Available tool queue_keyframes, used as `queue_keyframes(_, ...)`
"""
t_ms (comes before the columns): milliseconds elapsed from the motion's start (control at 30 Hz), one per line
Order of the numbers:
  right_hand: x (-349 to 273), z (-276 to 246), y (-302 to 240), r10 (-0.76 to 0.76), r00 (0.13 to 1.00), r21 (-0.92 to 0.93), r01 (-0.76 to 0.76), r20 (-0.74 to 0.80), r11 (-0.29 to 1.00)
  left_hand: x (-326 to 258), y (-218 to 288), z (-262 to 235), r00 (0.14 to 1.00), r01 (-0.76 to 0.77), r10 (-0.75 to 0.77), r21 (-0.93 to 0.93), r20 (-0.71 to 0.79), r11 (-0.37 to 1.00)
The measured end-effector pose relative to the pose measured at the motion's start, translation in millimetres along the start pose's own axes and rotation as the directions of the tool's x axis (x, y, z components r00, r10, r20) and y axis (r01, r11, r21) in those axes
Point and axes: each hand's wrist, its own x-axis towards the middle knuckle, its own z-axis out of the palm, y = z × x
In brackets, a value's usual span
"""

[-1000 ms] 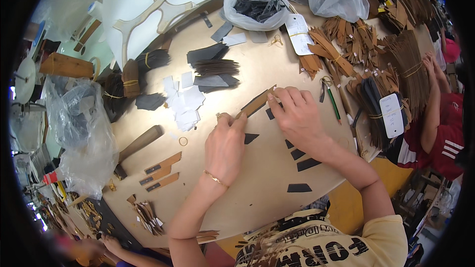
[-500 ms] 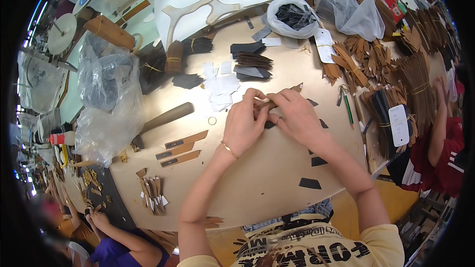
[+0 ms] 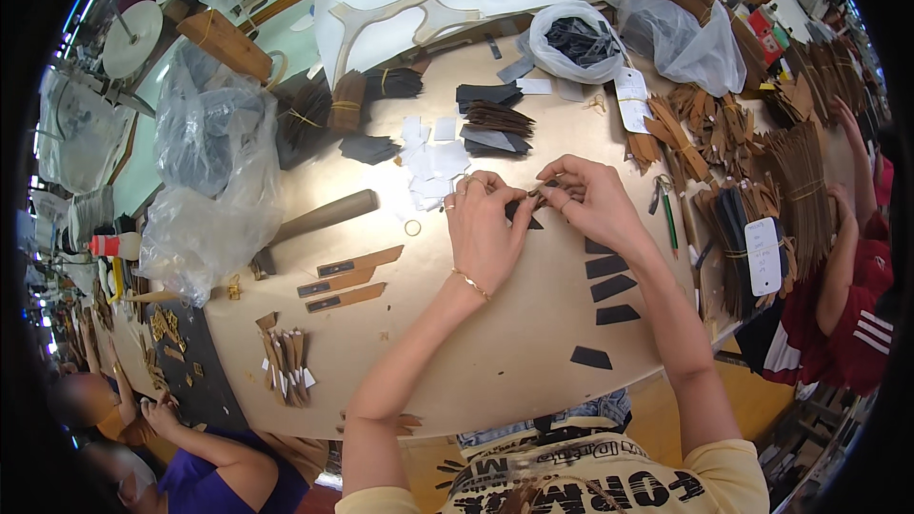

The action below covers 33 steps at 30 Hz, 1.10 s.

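Over the middle of the table my left hand (image 3: 484, 227) and my right hand (image 3: 592, 202) are close together, both with pinched fingers. Between their fingertips is a small dark, flat piece (image 3: 535, 223), mostly hidden by the left fingers; its exact kind does not show. Several black slanted pieces (image 3: 614, 287) lie in a column below my right hand and beside its forearm. Left of my left forearm lie three brown leather strips (image 3: 381, 258), each with a dark patch at one end. Loose white paper squares (image 3: 446, 164) and stacks of dark pieces (image 3: 495, 118) sit beyond my hands.
A wooden-handled hammer (image 3: 328, 214) and clear plastic bags (image 3: 214, 181) are on the left. Bundled brown strips (image 3: 804, 171), a green pencil (image 3: 671, 219) and a bag of black scraps (image 3: 576, 43) stand right and far. Co-workers' arms (image 3: 214, 438) show at both sides.
My hands have drawn slightly apart, the right one moving right. The brown strip tip that stuck out beyond my fingers no longer shows. More of the black slanted pieces are uncovered.
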Motion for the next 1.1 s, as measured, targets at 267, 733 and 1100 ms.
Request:
queue_keyframes(267,2,-1,7,0.026,1.000,0.024,-0.026,0.011,0.999,4,-1,3,0.990,0.143,-0.143,0.012,0.012,0.990)
queue_keyframes(733,12,1,27,0.088,0.993,0.240,-0.069,-0.072,0.968,1,13,22,0.991,0.061,-0.029,0.252,-0.131,0.966)
queue_keyframes(1100,9,6,24,0.032,0.994,0.190,-0.012,-0.105,0.982,2,-27,-44,0.978,-0.125,0.183,0.421,-0.100,0.898)
